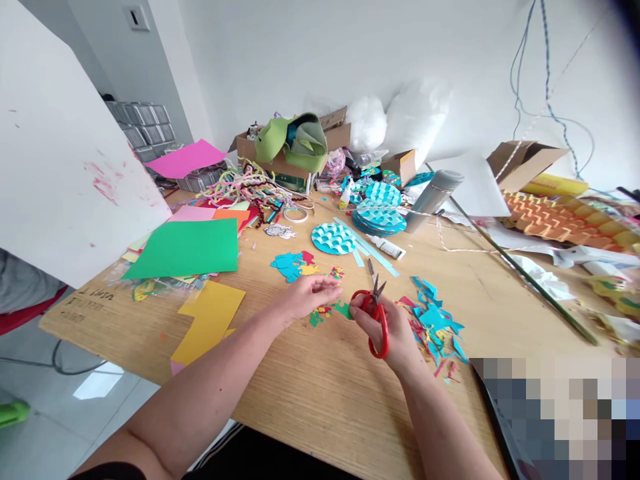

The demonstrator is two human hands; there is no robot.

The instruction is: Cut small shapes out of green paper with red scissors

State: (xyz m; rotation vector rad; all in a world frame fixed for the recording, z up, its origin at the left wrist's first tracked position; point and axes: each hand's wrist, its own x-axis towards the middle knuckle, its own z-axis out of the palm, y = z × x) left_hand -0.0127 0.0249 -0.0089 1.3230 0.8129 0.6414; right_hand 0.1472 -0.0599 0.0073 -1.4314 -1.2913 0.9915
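My right hand [389, 328] grips red-handled scissors [376, 312], blades pointing away and slightly parted. My left hand [307, 295] pinches a small green paper piece [343, 309] just left of the scissors, fingers pressed together. Both hands rest over the wooden table [320, 387]. Small coloured paper scraps [320, 315] lie under my left hand. A blue paper fish shape [290, 264] lies just beyond it. Teal and red offcuts [434, 320] are heaped to the right of my right hand.
Green paper sheet [185, 249] and yellow sheets [210, 319] lie left. Teal patterned discs [333, 238] and a stack of them [379, 215] sit further back, with a glue tube [386, 247], cardboard boxes [280, 157], a grey bottle [433, 195], and orange folded paper [560, 217]. A white board [55, 167] leans at the left.
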